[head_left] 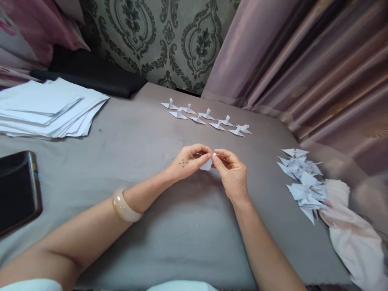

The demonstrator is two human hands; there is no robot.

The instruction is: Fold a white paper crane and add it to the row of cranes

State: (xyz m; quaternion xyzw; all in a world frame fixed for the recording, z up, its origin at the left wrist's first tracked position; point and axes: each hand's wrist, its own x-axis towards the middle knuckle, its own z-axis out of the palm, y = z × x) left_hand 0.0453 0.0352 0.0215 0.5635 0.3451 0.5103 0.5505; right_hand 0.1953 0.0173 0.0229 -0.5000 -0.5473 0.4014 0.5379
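Left hand: your left hand (189, 161), just right of the frame's middle, pinches the left side of the small paper (206, 165) between thumb and fingers.
Right hand: your right hand (232, 171) grips the paper's upper right, thumb tip and forefinger meeting near a small white point.
Small paper: it sits between your two hands, just right of centre, above the bench (151, 250); fingers hide most of it, so you cannot tell its exact folds.
Pinch: a steady left grip with the right fingertips doing the fine work probably suits so small a piece; light pressure should avoid crumpling it.
Crease: line up the edges before pressing, then run a thumbnail along the line, as a soft crease would likely spring back.
Folded figures: the staggered rows (206, 114) at upper centre make a handy check for shape.
Pile: more folded pieces (306, 186) lie heaped at the right of the frame.
Sheets: loose white sheets (45, 107) lie stacked at upper left.
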